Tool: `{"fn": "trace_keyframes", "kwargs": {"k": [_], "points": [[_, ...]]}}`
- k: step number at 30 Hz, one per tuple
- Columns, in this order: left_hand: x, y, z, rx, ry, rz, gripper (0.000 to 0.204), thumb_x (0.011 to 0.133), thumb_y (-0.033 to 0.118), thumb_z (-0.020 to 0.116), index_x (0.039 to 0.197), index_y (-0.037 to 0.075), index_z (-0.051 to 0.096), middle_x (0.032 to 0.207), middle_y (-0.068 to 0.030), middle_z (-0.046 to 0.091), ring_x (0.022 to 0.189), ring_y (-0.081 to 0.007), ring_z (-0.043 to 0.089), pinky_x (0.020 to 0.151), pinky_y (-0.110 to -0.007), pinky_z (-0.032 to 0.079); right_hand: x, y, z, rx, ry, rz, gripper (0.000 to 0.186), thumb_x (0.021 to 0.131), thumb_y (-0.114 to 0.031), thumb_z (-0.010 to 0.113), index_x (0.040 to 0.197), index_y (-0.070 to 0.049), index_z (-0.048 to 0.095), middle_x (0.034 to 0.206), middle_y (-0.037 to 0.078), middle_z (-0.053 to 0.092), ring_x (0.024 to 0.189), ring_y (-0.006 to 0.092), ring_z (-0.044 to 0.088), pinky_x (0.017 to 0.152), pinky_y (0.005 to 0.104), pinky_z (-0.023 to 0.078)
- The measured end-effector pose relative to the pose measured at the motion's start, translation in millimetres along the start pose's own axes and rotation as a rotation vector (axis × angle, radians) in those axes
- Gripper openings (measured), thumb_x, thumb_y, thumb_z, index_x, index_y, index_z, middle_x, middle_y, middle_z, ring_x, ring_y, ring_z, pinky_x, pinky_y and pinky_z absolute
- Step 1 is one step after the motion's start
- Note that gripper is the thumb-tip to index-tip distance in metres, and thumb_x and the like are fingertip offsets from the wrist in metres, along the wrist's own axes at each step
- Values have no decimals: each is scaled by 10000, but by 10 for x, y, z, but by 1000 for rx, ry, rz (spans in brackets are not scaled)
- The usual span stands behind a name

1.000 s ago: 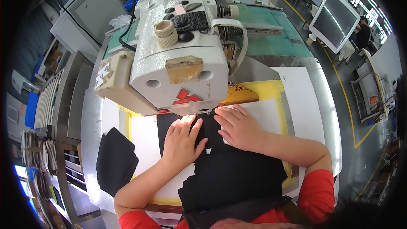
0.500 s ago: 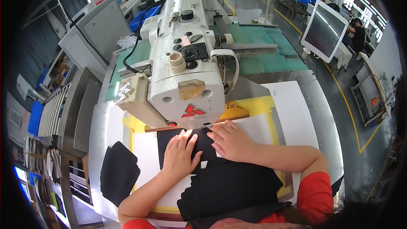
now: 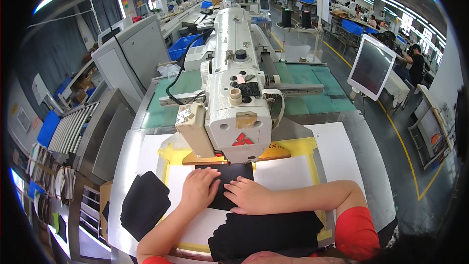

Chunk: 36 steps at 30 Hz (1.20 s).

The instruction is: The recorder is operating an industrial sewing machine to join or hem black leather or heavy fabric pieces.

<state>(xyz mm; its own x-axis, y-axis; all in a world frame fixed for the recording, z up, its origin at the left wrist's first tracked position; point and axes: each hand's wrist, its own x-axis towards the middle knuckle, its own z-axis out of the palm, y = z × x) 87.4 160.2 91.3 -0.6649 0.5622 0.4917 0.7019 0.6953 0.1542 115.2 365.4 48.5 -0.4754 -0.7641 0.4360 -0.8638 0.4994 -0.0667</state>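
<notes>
Under the head of a large white sewing machine (image 3: 238, 117) lies a black fabric piece (image 3: 235, 172), its far edge close to the needle area. My left hand (image 3: 198, 188) rests flat on its left side, fingers stretched forward. Across its right side lies my right hand (image 3: 250, 195), open, fingertips pointing left toward the other hand. Both press on the cloth without gripping it. Nearer to me, a stack of black cut pieces (image 3: 266, 237) with stepped edges spreads over the white work sheet. Another black stack (image 3: 145, 205) sits at the left.
Yellow tape (image 3: 312, 166) edges the white sheet (image 3: 286, 173). An orange-brown strip (image 3: 273, 154) crosses behind the needle area. A screen (image 3: 372, 67) stands at the right, with thread cones (image 3: 287, 18) farther back. To the left are a grey cabinet (image 3: 129, 51) and a roller rack (image 3: 73, 127).
My view has tilted up, showing more of the room. Both hands have drawn back from the fabric's far edge, and a small white patch between them no longer shows.
</notes>
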Motion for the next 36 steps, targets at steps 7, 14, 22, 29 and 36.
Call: {"fn": "trace_keyframes", "kwargs": {"k": [7, 14, 22, 29, 36], "points": [[-882, -1054, -902, 558, 6, -669, 486, 838, 322, 689, 1196, 9, 588, 1239, -174, 568, 1192, -347, 500, 1059, -452, 340, 272, -95, 27, -234, -190, 51, 497, 830, -372, 661, 1075, 56, 595, 941, 157, 595, 904, 274, 599, 919, 394, 444], [-1536, -1897, -689, 512, 51, -623, 403, 908, 309, 627, 1154, -7, 579, 1150, -176, 598, 1045, -351, 586, 898, -417, 468, 440, -176, 57, -128, -283, 188, 224, 761, -174, 635, 861, 25, 649, 762, 115, 584, 715, 261, 591, 723, 388, 462], [-646, -2837, 121, 336, -59, -191, 375, 901, 301, 646, 1124, 4, 597, 1096, -179, 607, 990, -341, 603, 884, -408, 480, 615, -144, 539, -596, 44, 325, 216, 770, -187, 610, 829, 20, 621, 756, 86, 597, 653, 225, 619, 588, 374, 467], [-528, -2870, 286, 233, -123, -90, 378, 879, 300, 676, 1111, 9, 612, 1072, -176, 618, 966, -332, 612, 875, -402, 491, 535, -112, 375, -513, 2, 411, 170, 776, -167, 627, 824, -4, 618, 779, 90, 610, 674, 227, 637, 542, 332, 475], [-608, -2818, 40, 199, -112, -91, 382, 857, 300, 707, 1098, 15, 627, 1047, -174, 629, 942, -323, 621, 866, -395, 503, -11, -407, -803, -43, 498, 822, 270, 750, -198, 644, 1004, -109, 626, 920, 78, 623, 834, 289, 636, 692, 423, 512]]}}
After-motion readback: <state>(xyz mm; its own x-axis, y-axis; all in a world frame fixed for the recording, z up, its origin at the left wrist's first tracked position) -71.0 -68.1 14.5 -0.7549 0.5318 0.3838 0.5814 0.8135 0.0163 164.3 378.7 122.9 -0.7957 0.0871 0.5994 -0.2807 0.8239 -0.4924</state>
